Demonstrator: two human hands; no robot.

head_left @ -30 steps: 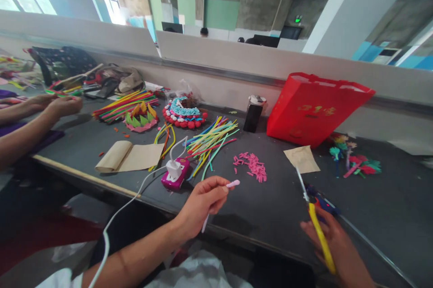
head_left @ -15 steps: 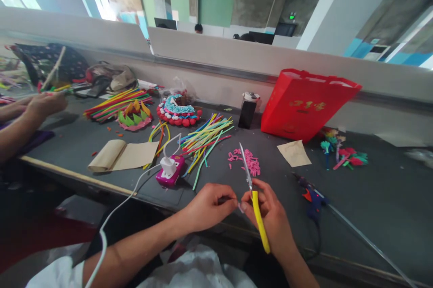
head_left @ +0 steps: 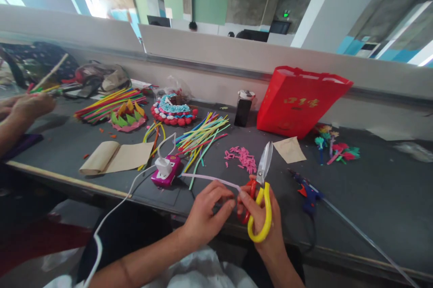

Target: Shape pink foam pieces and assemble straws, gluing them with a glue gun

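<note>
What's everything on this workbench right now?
table: one, dark grey, throughout
red bag: one, red, back right
bottle: one, dark, left of the red bag
strip bundles: two, many colours, centre and back left
craft rounds: two, blue-red and green-pink, back centre
brown paper: two, tan, left and by the bag
power strip: one, pink, near edge
cut pieces: one pile, pink, centre
glue gun: one, blue, right front
paper flowers: several, mixed colours, far right
co-worker's hand: one, far left
pink strip: one, pale pink, in left hand
scissors: one, yellow and red handles, in right hand
left hand: one, pinching the pink strip
right hand: one, gripping the scissors
</note>
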